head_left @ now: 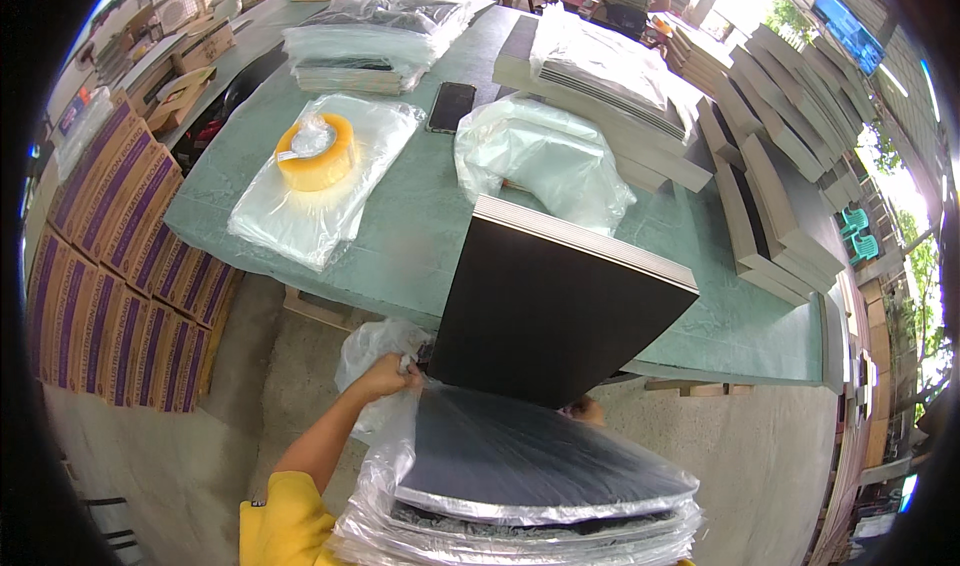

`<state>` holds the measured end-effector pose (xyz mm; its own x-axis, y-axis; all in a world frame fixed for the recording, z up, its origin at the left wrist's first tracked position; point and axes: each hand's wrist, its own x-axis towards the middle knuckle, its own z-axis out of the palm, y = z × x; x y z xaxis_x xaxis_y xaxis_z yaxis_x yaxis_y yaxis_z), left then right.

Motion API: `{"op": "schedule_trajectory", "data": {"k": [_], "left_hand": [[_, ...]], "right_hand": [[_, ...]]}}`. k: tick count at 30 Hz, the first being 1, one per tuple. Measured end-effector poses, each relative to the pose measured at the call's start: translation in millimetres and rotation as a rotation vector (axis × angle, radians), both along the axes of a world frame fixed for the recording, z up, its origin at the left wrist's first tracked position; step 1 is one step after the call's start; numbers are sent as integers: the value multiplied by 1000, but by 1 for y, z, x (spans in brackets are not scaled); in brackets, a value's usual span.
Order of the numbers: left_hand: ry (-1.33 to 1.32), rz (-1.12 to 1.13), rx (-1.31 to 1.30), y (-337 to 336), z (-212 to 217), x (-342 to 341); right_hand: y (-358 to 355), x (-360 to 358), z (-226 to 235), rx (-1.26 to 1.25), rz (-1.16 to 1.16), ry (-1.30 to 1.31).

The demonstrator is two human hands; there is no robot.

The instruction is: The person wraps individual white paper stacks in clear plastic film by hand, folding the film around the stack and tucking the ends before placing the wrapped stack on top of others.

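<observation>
Bare black board stack stands tilted between both hands, plastic-covered stack in front

Black board stack (pixel 560 306) is at the worktop's (pixel 395 256) near edge, standing on a lower edge, leaning, pale layered edges up. No plastic visible over its big face. Left hand (pixel 388 376): fingers closed, pinching bunched clear film (pixel 385 416) by the stack's lower left corner. Right hand (pixel 583 409) at the lower right, mostly hidden; can't tell if its fingers grip or just press.

Progress, my read: partway. Plastic-covered stack (pixel 540 451) lies nearest the body, film loose and wrinkled; can't see what supports it. Wrapped pile (pixel 370 41) at back left is in plastic too. Left over: the bare black stack in hand, plus bare board rows (pixel 780 206) along the right. Flat bags (pixel 290 221) lie at left, tape roll (pixel 317 156) on top.

Room: open strip of worktop left of the black stack, toward the flat bags; another patch on its right, up to the board rows. Behind is tight: crumpled bag (pixel 540 151) just past the top edge, layered pile (pixel 610 76) beyond, phone (pixel 452 106) beside the bag. Near side is crowded by the plastic-covered stack; loose film could snag on the board corners.
</observation>
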<state>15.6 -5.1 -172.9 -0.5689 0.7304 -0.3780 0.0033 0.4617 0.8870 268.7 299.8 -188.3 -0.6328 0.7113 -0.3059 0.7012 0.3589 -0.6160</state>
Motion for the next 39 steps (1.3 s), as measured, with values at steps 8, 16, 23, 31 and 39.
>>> {"op": "schedule_trajectory", "data": {"k": [8, 16, 23, 31, 39], "left_hand": [[5, -759, 570, 33, 258, 8], [301, -568, 60, 72, 44, 43], [424, 44, 796, 132, 197, 22], [169, 109, 760, 115, 220, 10], [197, -471, 232, 89, 211, -2]], "right_hand": [[16, -19, 241, -1156, 1104, 832], [-28, -45, 86, -704, 809, -304], [-42, -122, 183, -865, 672, 395], [-28, -114, 222, -763, 811, 263], [-28, -115, 226, -1073, 171, 717]]}}
